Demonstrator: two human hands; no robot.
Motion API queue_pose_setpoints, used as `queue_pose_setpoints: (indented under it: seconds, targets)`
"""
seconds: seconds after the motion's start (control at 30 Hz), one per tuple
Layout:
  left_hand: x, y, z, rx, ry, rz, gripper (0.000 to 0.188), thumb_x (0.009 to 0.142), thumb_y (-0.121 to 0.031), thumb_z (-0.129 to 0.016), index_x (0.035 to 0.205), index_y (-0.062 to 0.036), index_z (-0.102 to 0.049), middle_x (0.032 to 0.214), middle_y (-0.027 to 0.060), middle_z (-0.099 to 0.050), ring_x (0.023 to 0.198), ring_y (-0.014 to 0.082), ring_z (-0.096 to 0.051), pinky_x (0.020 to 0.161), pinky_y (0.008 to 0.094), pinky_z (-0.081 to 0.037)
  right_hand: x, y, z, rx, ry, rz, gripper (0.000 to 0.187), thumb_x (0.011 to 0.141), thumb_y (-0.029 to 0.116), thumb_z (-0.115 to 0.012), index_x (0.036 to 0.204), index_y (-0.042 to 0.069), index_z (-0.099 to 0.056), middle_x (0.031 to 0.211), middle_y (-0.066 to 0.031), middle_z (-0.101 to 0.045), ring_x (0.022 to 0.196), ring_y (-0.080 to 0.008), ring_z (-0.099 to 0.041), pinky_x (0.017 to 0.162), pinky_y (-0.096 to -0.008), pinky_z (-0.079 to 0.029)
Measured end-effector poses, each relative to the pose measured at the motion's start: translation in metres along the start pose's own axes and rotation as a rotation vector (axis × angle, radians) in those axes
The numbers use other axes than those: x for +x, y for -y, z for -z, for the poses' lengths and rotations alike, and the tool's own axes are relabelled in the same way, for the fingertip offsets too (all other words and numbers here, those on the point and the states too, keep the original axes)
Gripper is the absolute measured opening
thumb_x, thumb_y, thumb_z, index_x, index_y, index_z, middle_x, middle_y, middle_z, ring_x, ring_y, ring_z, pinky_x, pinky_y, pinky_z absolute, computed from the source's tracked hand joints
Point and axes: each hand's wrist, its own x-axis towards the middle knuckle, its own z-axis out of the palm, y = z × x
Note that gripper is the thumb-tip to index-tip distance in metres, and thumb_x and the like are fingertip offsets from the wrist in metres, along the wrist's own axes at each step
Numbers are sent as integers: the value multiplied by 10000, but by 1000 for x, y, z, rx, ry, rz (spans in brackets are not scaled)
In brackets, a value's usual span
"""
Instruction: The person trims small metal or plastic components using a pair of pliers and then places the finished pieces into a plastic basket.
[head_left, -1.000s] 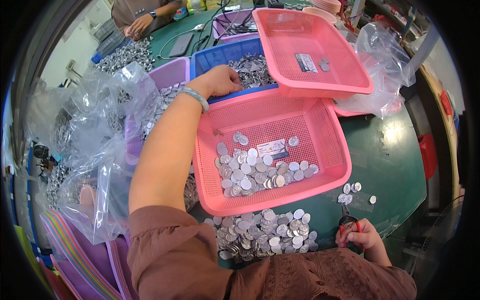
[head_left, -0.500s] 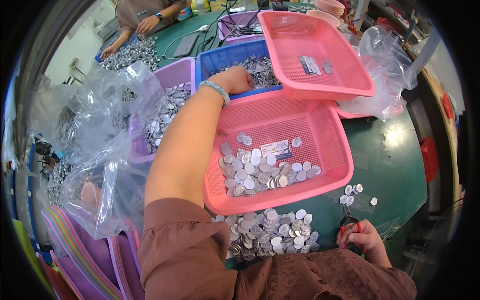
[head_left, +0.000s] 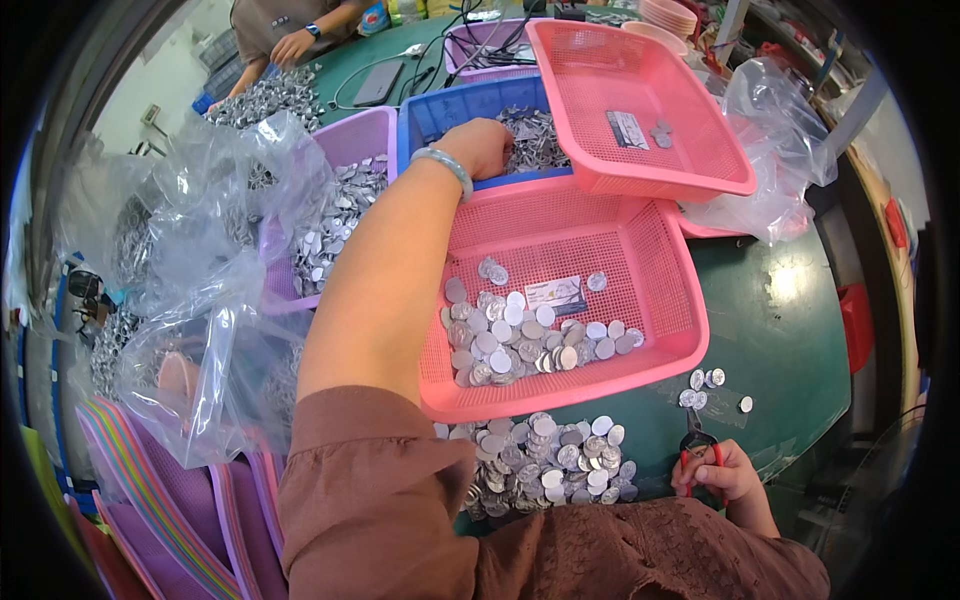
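Observation:
My left hand (head_left: 478, 148) reaches into the blue bin (head_left: 425, 112), which holds a heap of small silvery metal pieces (head_left: 533, 140). Its fingers are curled closed, and the fingertips are hidden, so what they hold cannot be made out. Down at the right, my right hand (head_left: 732, 473) grips scissors (head_left: 692, 441) with red and black handles, tips pointing away from me. Just beyond the tips lie several round metal discs (head_left: 698, 380). A pink mesh basket (head_left: 560, 400) in the middle holds many such discs (head_left: 500, 340) and a card (head_left: 556, 294). A loose pile of discs (head_left: 555, 460) lies nearest me.
Another pink basket (head_left: 738, 180) rests tilted over the back right. At the left stand a purple bin (head_left: 385, 125) of metal pieces and crumpled clear plastic bags (head_left: 215, 300). Far left, a co-worker's hand (head_left: 293, 47) is by a metal heap (head_left: 270, 100). Cables and a phone (head_left: 378, 83) lie behind.
My left hand has shifted slightly right and up within the blue bin. The view has moved a little; the right hand keeps its grip on the scissors.

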Motion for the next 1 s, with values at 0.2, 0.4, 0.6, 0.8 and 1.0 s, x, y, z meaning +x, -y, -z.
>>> queue_pose_setpoints:
  seconds: [0.2,0.4,0.6,0.8,1.0]
  targets:
    - [-4,14,5,-102,-112,-7,137,689,-99,-590,816,-81,-639,879,134,-640,869,318,-600,743,385,-480,1,-1,1,15,21,5,160,791,42,-546,826,-88,-632,824,-206,-616,762,-270,-594,723,-364,-462]
    - [-10,32,18,-59,-298,220,147,717,-81,-574,836,-110,-655,896,129,-644,893,298,-604,775,363,-474,-1,-1,2,34,16,-6,155,794,38,-549,827,-90,-629,840,-205,-619,776,-274,-596,715,-369,-463]
    - [-21,37,28,20,0,172,168,687,-190,-652,803,-72,-676,887,137,-648,827,299,-617,733,359,-483,-1,-5,7,50,43,23,156,800,49,-563,831,-89,-630,837,-200,-625,787,-275,-595,727,-375,-461]
    - [-32,6,24,251,231,250,374,672,-273,-680,941,-14,-663,1030,181,-619,977,316,-592,806,373,-482,-1,-6,8,44,41,27,164,811,61,-568,844,-85,-635,816,-186,-629,797,-273,-593,738,-385,-457]
    - [-19,17,7,217,336,225,311,699,-168,-611,954,4,-655,1049,204,-606,994,337,-581,807,385,-478,1,-5,9,39,84,52,174,806,55,-566,866,-93,-635,811,-186,-623,803,-270,-587,743,-380,-451]
